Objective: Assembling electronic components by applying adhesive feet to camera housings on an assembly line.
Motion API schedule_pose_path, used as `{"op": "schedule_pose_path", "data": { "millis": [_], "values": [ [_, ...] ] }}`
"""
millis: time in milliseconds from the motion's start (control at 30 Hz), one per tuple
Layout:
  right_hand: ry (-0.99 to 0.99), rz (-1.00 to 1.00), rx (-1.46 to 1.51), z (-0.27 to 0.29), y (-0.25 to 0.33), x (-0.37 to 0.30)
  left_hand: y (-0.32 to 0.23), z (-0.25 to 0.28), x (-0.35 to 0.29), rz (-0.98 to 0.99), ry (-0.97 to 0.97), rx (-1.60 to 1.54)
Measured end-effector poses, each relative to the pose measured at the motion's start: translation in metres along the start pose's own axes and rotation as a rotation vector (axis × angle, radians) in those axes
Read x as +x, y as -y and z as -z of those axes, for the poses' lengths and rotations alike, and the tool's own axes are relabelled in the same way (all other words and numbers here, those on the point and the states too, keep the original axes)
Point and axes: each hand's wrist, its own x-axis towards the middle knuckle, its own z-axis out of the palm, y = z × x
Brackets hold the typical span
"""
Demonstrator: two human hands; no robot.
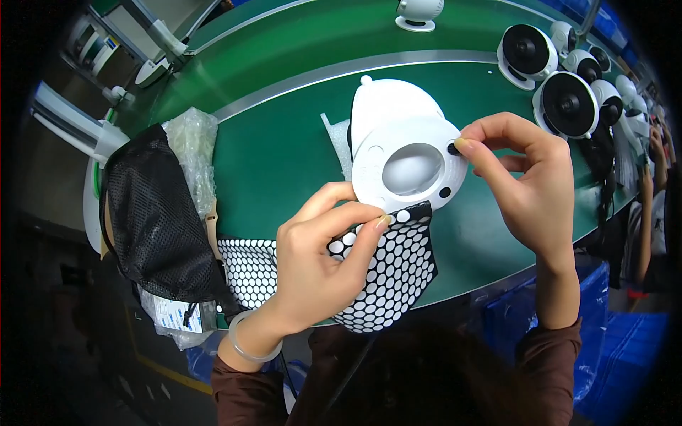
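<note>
A white fan [389, 96] lies with its round white base [368, 174] toward me; the base has an oval opening and shallow round recesses. One black round pad [445, 192] sits in a recess at its lower right. My right hand [529, 167] pinches another black round pad [452, 148] at the base's right rim, thumb against it. Just below the base, my left hand [320, 248] is closed, thumb and forefinger pinching the upper edge of a black sheet [387, 280] covered in white dots. The sheet runs behind that hand to the left.
Several white fans with black fronts [526, 50] crowd the far right, and one more fan [420, 11] stands on the back ledge. At left a black mesh bag [160, 220] lies beside bubble wrap [195, 153]. White foam [337, 142] is behind the fan. Another person's arm [645, 206] shows at far right.
</note>
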Motion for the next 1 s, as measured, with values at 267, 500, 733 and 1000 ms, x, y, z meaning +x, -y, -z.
{"op": "schedule_pose_path", "data": {
  "millis": [267, 500, 733, 1000],
  "values": [
    [-0.015, 0.006, -0.002, -0.002, 0.000, -0.001, 0.002, 0.001, 0.001, -0.016, 0.009, -0.015],
    [-0.063, 0.060, -0.060, -0.008, 0.000, -0.005, 0.004, 0.002, 0.001, -0.018, 0.008, -0.036],
    [-0.115, -0.022, 0.096, -0.006, -0.003, -0.005, 0.001, 0.003, -0.001, 0.015, 0.012, -0.036],
    [0.117, 0.353, 0.056, -0.007, 0.003, -0.040, -0.025, 0.019, -0.010, -0.067, 0.071, 0.067]
  ]
}}
